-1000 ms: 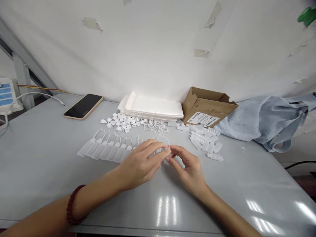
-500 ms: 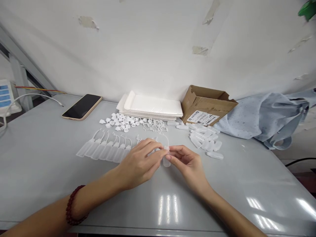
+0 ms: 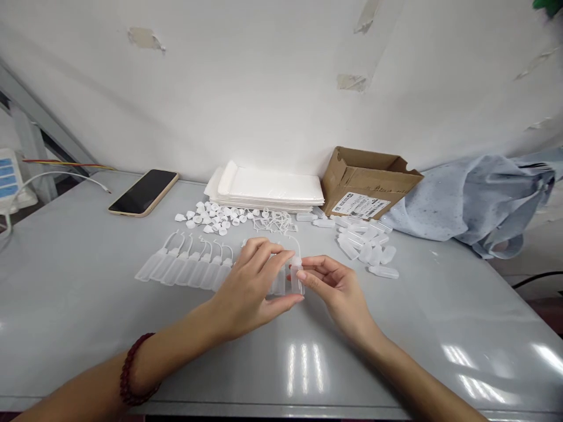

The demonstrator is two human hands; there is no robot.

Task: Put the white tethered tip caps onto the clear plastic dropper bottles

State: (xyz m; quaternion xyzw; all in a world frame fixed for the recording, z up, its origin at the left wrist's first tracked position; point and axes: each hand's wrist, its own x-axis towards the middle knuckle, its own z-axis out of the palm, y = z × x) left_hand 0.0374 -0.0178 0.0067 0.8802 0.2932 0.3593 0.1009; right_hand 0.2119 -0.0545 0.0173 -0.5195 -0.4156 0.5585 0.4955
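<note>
Left grip (image 3: 248, 287) spread wider along small bottle (image 3: 297, 286), right grip (image 3: 341, 287) pinching bottle's side

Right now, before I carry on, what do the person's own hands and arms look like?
The left hand and right hand wear no gloves, and I see no rings. The left forearm and right forearm show no sleeves. A dark red bracelet of small round beads circles the left arm near the wrist; the right wrist has nothing on it.
</note>
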